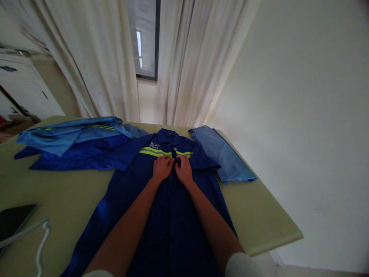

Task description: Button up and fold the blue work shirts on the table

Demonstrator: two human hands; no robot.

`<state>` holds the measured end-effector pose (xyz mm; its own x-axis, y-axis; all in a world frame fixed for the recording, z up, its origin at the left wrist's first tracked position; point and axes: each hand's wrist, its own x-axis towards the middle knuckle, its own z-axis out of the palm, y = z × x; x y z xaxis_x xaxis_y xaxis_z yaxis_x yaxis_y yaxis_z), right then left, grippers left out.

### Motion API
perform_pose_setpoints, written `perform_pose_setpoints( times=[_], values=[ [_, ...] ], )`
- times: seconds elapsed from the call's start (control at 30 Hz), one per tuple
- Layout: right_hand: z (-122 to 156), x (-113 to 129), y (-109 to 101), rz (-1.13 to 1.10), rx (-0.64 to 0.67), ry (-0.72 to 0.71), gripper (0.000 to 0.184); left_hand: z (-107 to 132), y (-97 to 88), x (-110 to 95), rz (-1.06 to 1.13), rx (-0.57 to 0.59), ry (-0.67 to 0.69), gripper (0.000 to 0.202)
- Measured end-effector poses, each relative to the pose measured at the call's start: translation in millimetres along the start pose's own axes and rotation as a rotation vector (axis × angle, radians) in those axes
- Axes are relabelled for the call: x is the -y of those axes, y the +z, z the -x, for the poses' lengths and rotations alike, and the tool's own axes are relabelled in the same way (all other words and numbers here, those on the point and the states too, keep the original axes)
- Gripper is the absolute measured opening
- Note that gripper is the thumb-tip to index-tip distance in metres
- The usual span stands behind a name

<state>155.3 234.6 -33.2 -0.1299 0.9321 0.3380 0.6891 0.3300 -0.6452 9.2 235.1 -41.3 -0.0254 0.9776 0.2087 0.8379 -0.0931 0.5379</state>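
A dark blue short-sleeved work garment [155, 215] lies face up, its collar toward the far edge and a yellow-and-grey reflective stripe across the chest. White lettering marks one side of the chest. Both my hands are at the front opening, just below the stripe. With curled fingers, my left hand [163, 167] grips one edge of the opening. Close beside it, my right hand [183, 168] pinches the other edge. A small dark gap in the cloth shows between them. Whether a button sits in the fingers is too small to tell.
Light blue and bright blue garments [72, 138] are piled at the left. Folded light blue clothing [221, 154] lies at the right, near the edge of the greenish table [265, 215]. A dark phone [14, 223] and a white cable [43, 234] are at the near left. Curtains [103, 57] hang behind.
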Motion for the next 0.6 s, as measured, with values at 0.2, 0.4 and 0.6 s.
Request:
perform_pose_setpoints(
  times=[0.2,0.4,0.6],
  values=[
    [58.0,16.3,-12.1,0.167,0.179,0.042,0.026,-0.3,-2.3,4.4,0.091,-0.034,0.097,0.036],
    [61.0,11.8,-20.0,0.159,0.248,-0.036,0.015,14.0,-17.2,-1.6,0.105,0.112,0.007,0.039],
    [60.6,13.6,-19.7,0.264,0.235,-0.070,0.015,51.3,-22.4,3.1,0.210,0.113,-0.021,0.021]
  ],
)
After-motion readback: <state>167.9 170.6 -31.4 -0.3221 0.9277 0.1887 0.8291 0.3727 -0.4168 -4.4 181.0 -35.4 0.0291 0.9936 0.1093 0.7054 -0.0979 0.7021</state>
